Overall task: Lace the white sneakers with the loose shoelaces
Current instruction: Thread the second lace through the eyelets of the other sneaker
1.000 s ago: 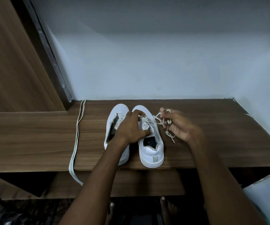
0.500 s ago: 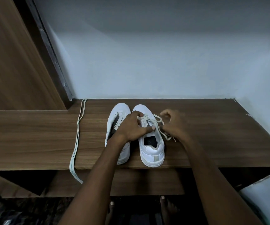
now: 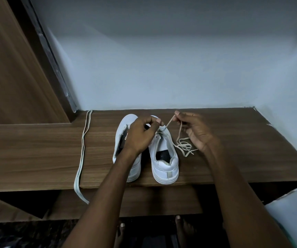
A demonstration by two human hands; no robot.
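Dim, bluish light falls from above; the wall (image 3: 162,72) is brightest mid-height and darkens toward the top. Deep shadow lies under the desk (image 3: 36,154). Wide-angle bending curves the edges. Fine detail looks soft and slightly noisy.

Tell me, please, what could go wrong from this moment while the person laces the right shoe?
The slack of the lace lies bunched beside the right sneaker; pulled by the right hand, it may knot. The second lace hangs over the shelf edge and may slide off.
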